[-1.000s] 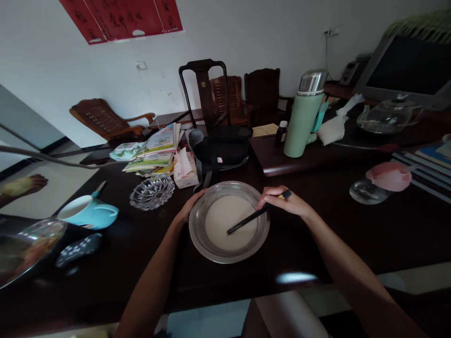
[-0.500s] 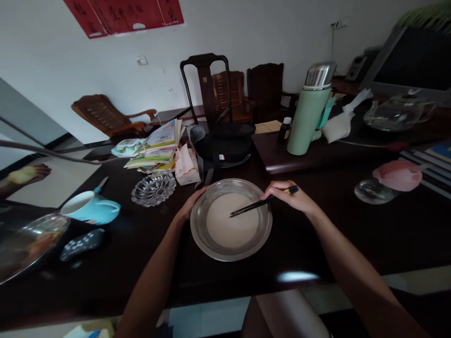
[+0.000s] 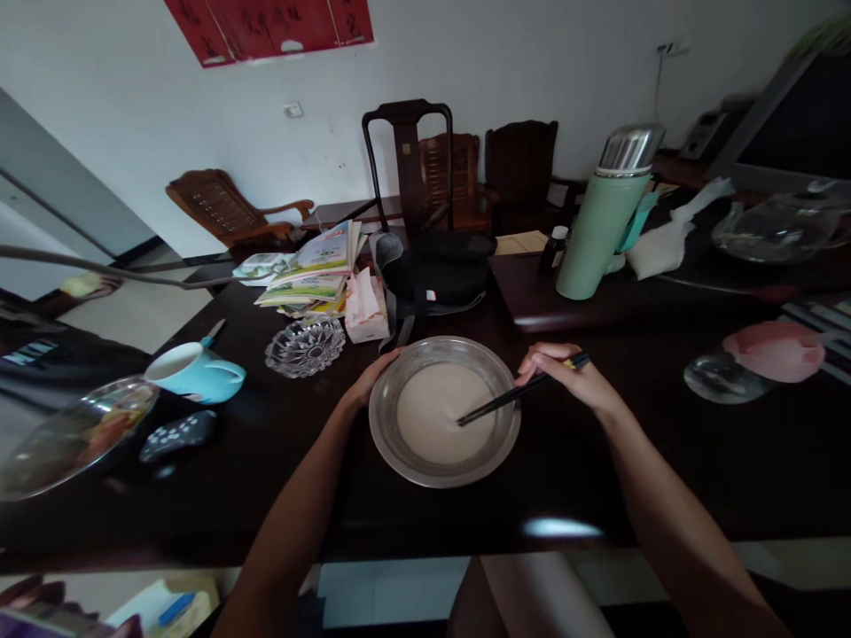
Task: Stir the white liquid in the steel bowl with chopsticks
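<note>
A round metal basin (image 3: 444,478) stands on the dark table in front of me. Pale, milky batter (image 3: 439,399) covers its bottom. My left hand (image 3: 373,377) grips the basin's left rim, its fingers partly hidden behind the edge. Above the right rim, my right hand (image 3: 555,370) is closed around black chopsticks (image 3: 505,400). Their tips dip into the batter near the middle, where the surface is slightly swirled.
Left are a glass dish (image 3: 306,347), a blue mug (image 3: 192,372), a dark remote-like object (image 3: 178,436) and another metal bowl (image 3: 133,386). Behind are a tissue pack (image 3: 367,310), books (image 3: 325,266) and a black bag (image 3: 439,275). A green thermos (image 3: 602,221) stands right; a person's hand (image 3: 99,285) shows far left.
The chopstick tips have shifted right and toward me in the batter, my right hand still holding them. The view has turned slightly left. At far left, the other person has moved nearer the table.
</note>
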Available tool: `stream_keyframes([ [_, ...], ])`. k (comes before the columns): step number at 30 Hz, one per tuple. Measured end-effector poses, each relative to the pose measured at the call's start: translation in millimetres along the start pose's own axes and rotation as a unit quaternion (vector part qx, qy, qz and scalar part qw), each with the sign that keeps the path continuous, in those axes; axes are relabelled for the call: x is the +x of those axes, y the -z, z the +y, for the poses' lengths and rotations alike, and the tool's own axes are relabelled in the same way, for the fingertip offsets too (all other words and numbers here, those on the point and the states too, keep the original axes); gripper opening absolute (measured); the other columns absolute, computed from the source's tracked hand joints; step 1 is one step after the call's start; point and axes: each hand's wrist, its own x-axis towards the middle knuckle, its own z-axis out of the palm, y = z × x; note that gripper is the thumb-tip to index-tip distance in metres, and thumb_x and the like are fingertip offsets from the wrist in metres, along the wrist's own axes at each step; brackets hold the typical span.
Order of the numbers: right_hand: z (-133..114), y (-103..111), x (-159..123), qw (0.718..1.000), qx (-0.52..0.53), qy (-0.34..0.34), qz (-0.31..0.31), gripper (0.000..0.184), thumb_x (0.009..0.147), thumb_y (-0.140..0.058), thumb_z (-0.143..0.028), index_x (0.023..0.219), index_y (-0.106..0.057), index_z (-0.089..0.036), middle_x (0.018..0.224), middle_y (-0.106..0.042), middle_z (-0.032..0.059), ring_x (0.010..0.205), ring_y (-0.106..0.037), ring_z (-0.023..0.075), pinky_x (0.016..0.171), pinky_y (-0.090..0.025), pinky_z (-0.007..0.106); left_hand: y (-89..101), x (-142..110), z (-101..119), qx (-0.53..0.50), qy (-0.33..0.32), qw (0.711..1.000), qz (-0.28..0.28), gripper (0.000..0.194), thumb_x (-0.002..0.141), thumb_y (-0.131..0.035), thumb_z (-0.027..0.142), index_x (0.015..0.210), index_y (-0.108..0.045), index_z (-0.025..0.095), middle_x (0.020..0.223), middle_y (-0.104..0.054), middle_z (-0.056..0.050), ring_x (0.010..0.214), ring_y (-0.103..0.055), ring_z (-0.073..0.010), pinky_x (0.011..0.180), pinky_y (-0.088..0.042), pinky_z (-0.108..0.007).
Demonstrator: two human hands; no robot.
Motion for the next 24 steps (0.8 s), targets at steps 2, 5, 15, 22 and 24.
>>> stream_keyframes([
  [2,0,-3,0,0.999,-0.001,0.002,-0.038,0.031,0.090,-0.047,-0.038,0.082,-0.070,-0.018,0.076,-0.071,0.0052,0.074,-0.066,0.0186,0.071,-0.048,0.029,-0.8,-1,0,-0.005,-0.001,1.000,-0.006,0.035,0.080,-0.057,0.032,0.108,-0.066,0.015,0.093,-0.070,-0.005,0.090,-0.062,-0.0222,0.083,-0.044,-0.028],
  [5,0,-5,1,0.997,-0.055,0.013,-0.057,0.029,0.089,-0.050,-0.037,0.084,-0.071,-0.019,0.086,-0.070,0.0056,0.081,-0.065,0.0192,0.075,-0.047,0.029,-1.1,-2,0,-0.016,0.010,1.000,-0.009,0.036,0.082,-0.054,0.032,0.112,-0.064,0.015,0.089,-0.070,-0.005,0.086,-0.063,-0.0224,0.081,-0.045,-0.030],
  [15,-1,-6,2,0.998,-0.028,0.010,-0.055,0.032,0.089,-0.048,-0.039,0.081,-0.071,-0.018,0.079,-0.070,0.0056,0.076,-0.066,0.0191,0.071,-0.048,0.030,7.2,3,-7,-0.032,-0.002,0.999,-0.034,0.037,0.082,-0.055,0.031,0.113,-0.064,0.014,0.096,-0.069,-0.006,0.088,-0.063,-0.0221,0.084,-0.044,-0.030],
  [22,7,0,1,0.999,-0.024,-0.005,0.025,0.032,0.090,-0.047,-0.040,0.081,-0.070,-0.019,0.075,-0.070,0.0049,0.075,-0.065,0.0198,0.072,-0.048,0.031,7.7,3,-6,-0.044,-0.001,0.998,-0.034,0.047,0.079,-0.053,0.043,0.117,-0.062,0.017,0.099,-0.069,-0.007,0.105,-0.057,-0.0280,0.090,-0.041,-0.037],
  [24,9,-1,0,0.999,0.028,-0.017,0.019,0.032,0.090,-0.046,-0.041,0.082,-0.068,-0.019,0.071,-0.070,0.0044,0.070,-0.066,0.0197,0.069,-0.049,0.031,8.1,3,-5,-0.040,-0.005,0.999,-0.029,0.046,0.078,-0.053,0.046,0.117,-0.061,0.024,0.101,-0.069,-0.004,0.112,-0.052,-0.0280,0.092,-0.040,-0.039],
])
